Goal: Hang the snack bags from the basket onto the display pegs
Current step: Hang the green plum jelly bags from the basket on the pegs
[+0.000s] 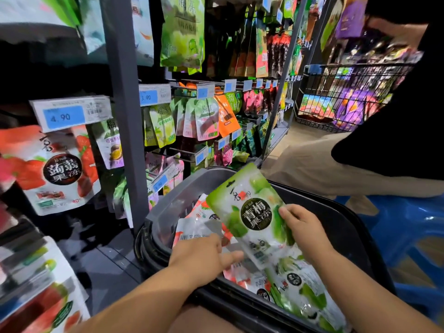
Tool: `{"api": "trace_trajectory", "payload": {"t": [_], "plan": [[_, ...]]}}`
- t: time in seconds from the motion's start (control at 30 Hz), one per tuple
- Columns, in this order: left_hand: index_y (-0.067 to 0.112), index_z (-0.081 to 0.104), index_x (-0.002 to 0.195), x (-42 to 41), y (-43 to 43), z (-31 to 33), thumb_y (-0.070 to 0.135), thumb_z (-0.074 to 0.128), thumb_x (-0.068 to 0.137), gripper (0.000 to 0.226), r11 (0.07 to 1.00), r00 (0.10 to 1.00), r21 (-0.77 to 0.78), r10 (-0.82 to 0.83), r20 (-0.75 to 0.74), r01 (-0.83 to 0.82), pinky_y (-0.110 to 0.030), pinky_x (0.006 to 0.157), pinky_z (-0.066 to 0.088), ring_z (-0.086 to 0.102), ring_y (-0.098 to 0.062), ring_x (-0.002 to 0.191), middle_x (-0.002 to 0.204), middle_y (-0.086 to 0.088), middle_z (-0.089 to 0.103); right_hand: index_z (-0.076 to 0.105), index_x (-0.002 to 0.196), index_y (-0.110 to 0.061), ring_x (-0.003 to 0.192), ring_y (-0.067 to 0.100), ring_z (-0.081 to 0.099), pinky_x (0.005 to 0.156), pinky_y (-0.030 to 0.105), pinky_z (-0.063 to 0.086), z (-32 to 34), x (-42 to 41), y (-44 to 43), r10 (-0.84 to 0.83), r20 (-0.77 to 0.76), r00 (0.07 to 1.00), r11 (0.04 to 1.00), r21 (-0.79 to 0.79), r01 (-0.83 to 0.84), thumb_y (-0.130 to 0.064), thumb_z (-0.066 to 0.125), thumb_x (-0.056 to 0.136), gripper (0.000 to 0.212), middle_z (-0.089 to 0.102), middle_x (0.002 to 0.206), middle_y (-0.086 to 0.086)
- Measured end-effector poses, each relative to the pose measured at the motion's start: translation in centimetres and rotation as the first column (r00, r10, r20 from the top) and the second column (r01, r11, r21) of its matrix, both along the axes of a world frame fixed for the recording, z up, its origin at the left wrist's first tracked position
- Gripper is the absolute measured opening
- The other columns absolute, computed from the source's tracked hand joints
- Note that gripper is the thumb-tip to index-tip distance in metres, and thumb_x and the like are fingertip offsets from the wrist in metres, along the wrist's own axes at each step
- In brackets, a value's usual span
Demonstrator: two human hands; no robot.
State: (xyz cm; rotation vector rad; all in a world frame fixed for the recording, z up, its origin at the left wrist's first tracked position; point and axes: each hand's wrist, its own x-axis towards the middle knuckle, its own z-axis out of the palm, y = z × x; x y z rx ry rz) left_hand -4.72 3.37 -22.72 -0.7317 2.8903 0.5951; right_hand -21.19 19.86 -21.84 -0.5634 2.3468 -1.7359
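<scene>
A dark plastic basket [355, 227] sits low in front of me, holding several snack bags, red ones [199, 212] and green ones [310, 299]. My right hand [302, 227] pinches the right edge of a green plum-jelly bag [252, 207] and holds it tilted above the basket. My left hand [204, 255] reaches into the basket, its thumb under the green bag's lower edge; its fingers are hidden among the bags. Display pegs [185, 90] with price tags stick out of the rack on the left, most carrying hanging bags.
A red strawberry bag [60, 169] hangs close at left under a 4.90 tag [64, 115]. A grey upright post [122, 111] divides the rack. At right, another person [394, 131] bends over a wire cart [346, 99]. A blue stool [408, 231] stands behind the basket.
</scene>
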Motion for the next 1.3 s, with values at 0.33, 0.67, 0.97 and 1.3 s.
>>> {"api": "trace_trajectory", "payload": {"t": [0.33,0.67,0.97,1.3], "plan": [[0.032,0.071,0.092,0.9,-1.7,1.2,0.047,0.079,0.074,0.024,0.733,0.856,0.675,0.294,-0.425,0.083,-0.011,0.076,0.049,0.068,0.004,0.086,0.083,0.025,0.073,0.061,0.107,-0.012,0.089,0.023,0.065,0.077,0.039,0.054,1.1,4.0,-3.4,0.459,0.309,0.833,0.888,-0.192,-0.419,-0.018,0.045,0.104,0.016,0.071,0.096,0.006],[0.037,0.063,0.064,1.9,-4.1,0.9,0.055,0.064,0.084,0.027,0.932,0.851,0.319,0.304,-0.428,-0.172,-0.032,0.076,0.046,0.065,-0.023,0.089,0.077,0.011,0.069,0.056,0.13,-0.027,0.112,0.017,0.06,0.089,0.026,0.05,-2.0,-5.5,5.1,0.281,0.229,0.932,0.338,0.885,-0.32,-0.036,0.077,0.084,0.052,0.057,0.129,-0.003],[0.043,0.063,0.08,1.5,-4.1,0.2,0.062,0.058,0.086,0.021,0.954,0.897,0.244,0.254,-0.363,-0.171,-0.035,0.084,0.048,0.063,-0.027,0.099,0.1,0.001,0.073,0.024,0.152,-0.018,0.125,0.034,0.049,0.098,0.044,0.049,-4.7,-6.9,5.9,0.123,0.231,0.965,0.173,0.953,-0.25,-0.044,0.085,0.072,0.105,0.039,0.147,0.013],[0.036,0.066,0.093,1.4,-3.9,0.3,0.061,0.055,0.087,0.028,0.954,0.905,0.225,0.267,-0.332,-0.198,-0.032,0.075,0.04,0.058,-0.026,0.093,0.09,0.004,0.062,0.044,0.138,-0.026,0.117,0.027,0.051,0.093,0.039,0.047,-4.1,-7.4,6.3,0.043,0.309,0.95,0.418,0.858,-0.298,-0.044,0.087,0.07,0.082,0.046,0.14,0.006]]}}
